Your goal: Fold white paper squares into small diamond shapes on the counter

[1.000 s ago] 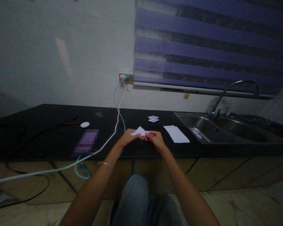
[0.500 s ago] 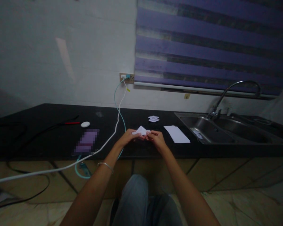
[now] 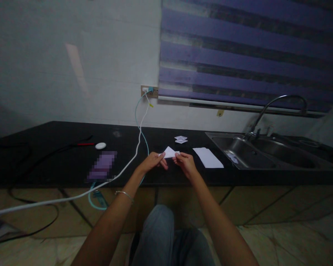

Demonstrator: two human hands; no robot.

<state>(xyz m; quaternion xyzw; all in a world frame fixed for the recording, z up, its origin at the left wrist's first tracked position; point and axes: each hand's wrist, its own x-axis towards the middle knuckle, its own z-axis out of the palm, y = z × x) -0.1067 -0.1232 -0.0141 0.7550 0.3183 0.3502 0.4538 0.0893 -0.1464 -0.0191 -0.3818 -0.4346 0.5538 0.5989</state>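
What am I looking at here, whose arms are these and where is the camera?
There is no machine: one camera on a person's head looks forward and down, so the two arms reaching from the bottom are that person's own. The left hand and right hand pinch a small folded paper between them, over a black counter. On the counter lie a flat white sheet, some small folded pieces, a white cable and a small white oval thing. A steel sink is set into it on the right.
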